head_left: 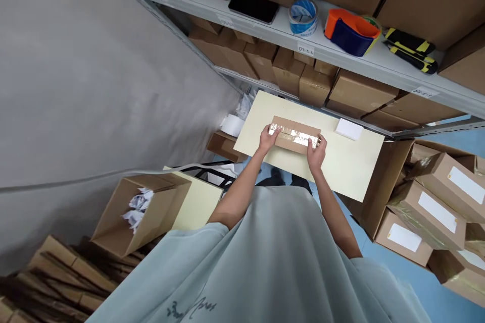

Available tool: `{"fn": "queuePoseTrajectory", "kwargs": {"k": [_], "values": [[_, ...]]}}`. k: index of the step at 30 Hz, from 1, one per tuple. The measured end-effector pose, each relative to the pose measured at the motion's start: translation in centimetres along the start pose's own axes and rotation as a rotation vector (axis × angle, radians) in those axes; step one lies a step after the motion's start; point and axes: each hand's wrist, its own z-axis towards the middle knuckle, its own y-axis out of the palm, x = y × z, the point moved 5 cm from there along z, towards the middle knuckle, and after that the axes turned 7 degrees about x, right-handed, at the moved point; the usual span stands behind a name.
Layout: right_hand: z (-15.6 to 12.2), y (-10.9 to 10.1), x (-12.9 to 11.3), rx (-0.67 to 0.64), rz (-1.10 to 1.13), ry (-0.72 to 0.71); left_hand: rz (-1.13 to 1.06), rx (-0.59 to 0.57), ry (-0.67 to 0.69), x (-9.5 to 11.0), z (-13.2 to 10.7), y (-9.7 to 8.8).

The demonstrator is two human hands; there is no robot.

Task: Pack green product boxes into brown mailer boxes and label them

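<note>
A small cardboard box (296,147) lies on the pale yellow tabletop (345,166), with shiny clear tape along its middle seam. My left hand (269,138) grips the box's left end, thumb on the taped top. At the opposite end, my right hand (317,152) holds it the same way, thumb resting on the tape and fingers round the edge. To the right of the box, a white stack of paper or labels (349,129) sits on the tabletop.
Above the table, a shelf (282,28) holds a phone (253,6), blue tape roll (303,17), orange tape dispenser (351,32) and utility knives (411,49). A large carton of taped boxes (394,161) stands right. An open carton with crumpled paper (166,207) is left, near the wall (94,86).
</note>
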Motion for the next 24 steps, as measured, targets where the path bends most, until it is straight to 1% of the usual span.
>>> {"fn": "queuePoseTrajectory", "kwargs": {"k": [3, 5, 7, 9, 11, 13, 15, 17, 19, 21, 22, 24], "values": [[-0.1, -0.7, 0.3, 0.0, -0.012, 0.066, -0.033, 0.006, -0.033, 0.3, -0.9, -0.3], [-0.6, -1.3, 0.0, 0.013, -0.03, 0.073, -0.079, 0.021, -0.034, 0.1, -2.2, -1.1], [-1.9, -1.8, -0.8, 0.007, -0.052, 0.034, -0.149, 0.034, -0.024, -0.9, -4.0, -2.7], [-4.2, -1.7, -2.0, -0.033, -0.079, -0.012, -0.225, 0.068, -0.025, -2.9, -6.2, -5.5], [-7.4, -0.7, -3.6, -0.108, -0.105, -0.056, -0.292, 0.122, -0.037, -5.7, -8.8, -9.5], [-11.4, 1.5, -5.4, -0.209, -0.116, -0.103, -0.338, 0.198, -0.052, -9.0, -11.5, -14.7], [-15.9, 4.6, -7.3, -0.324, -0.12, -0.156, -0.365, 0.304, -0.072, -12.6, -14.4, -20.5], [-20.5, 8.2, -9.2, -0.445, -0.122, -0.223, -0.377, 0.442, -0.105, -16.3, -17.5, -26.3], [-25.2, 12.0, -11.0, -0.569, -0.125, -0.295, -0.373, 0.585, -0.151, -19.8, -20.6, -31.4], [-29.6, 15.6, -12.5, -0.692, -0.12, -0.365, -0.365, 0.713, -0.206, -23.1, -23.7, -35.5], [-31.6, 17.2, -13.3, -0.748, -0.117, -0.395, -0.37, 0.766, -0.233, -24.5, -25.2, -37.2], [-35.3, 20.1, -14.6, -0.861, -0.116, -0.443, -0.397, 0.85, -0.275, -26.9, -27.8, -40.0]]}}
